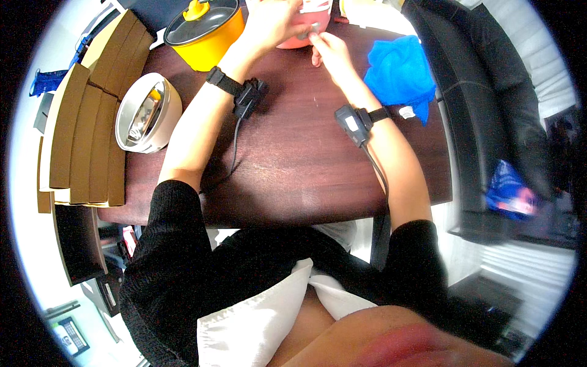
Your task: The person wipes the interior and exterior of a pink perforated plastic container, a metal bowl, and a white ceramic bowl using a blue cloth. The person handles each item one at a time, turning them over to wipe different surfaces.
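Note:
At the top edge of the head view stands a pink container (296,42), partly cut off by the frame. My left hand (275,23) reaches over its left side, with the thumb on a small grey part (312,29) at its front. The fingertips of my right hand (326,48) are pinched at that same grey part; whether they grip it cannot be told. Left of my hands is a yellow pot (206,50) with a dark lid and a yellow knob. A blue cloth (399,69) lies crumpled to the right of my right hand.
A whitish oval bowl (172,108) with a shiny metal inside stands on the left of the dark wooden table (293,151). Stacked cardboard boxes (87,147) line the left edge. A black sofa (477,105) is beyond the right edge. Cables run from both wrist devices.

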### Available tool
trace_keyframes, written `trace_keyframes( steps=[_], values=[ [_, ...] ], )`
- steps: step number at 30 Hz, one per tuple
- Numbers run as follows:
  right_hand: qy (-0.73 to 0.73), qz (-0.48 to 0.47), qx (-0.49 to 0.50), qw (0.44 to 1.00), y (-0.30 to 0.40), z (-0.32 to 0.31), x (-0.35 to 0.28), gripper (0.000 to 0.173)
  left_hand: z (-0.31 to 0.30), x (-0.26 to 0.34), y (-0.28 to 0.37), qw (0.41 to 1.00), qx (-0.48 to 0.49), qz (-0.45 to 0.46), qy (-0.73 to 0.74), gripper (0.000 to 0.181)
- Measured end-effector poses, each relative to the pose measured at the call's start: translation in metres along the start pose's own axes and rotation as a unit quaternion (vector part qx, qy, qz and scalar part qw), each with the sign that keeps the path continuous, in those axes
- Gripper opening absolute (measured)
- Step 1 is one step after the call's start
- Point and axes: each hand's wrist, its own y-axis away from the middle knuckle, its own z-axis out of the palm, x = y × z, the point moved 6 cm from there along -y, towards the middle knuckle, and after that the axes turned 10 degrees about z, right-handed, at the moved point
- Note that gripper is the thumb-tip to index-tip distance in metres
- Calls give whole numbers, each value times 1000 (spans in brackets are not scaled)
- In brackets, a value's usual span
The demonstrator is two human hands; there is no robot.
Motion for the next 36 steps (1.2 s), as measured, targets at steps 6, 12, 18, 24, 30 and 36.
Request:
trace_keyframes(
  steps=[6, 12, 18, 24, 30, 36],
  values=[
    [-6, 15, 4, 1000, -1, 1, 4, 36, 3, -4, 2, 1000, -8, -11, 12, 51],
    [13, 18, 8, 1000, -1, 0, 1, 35, 0, -6, 0, 999, -11, -31, 24, 53],
    [-28, -47, 130, 990, -2, -16, 2, 27, -19, 21, -14, 985, 52, -41, 158, 52],
    [-51, -61, 241, 967, -1, -40, 2, 46, -73, 30, -21, 928, 190, -13, 320, 47],
    [-33, -51, 235, 970, -4, -38, 8, 47, -54, -11, 28, 959, 227, -123, 115, 43],
    [-53, -21, 229, 972, -1, -36, 8, 46, -38, -28, 60, 909, 158, -225, 312, 26]
  ],
)
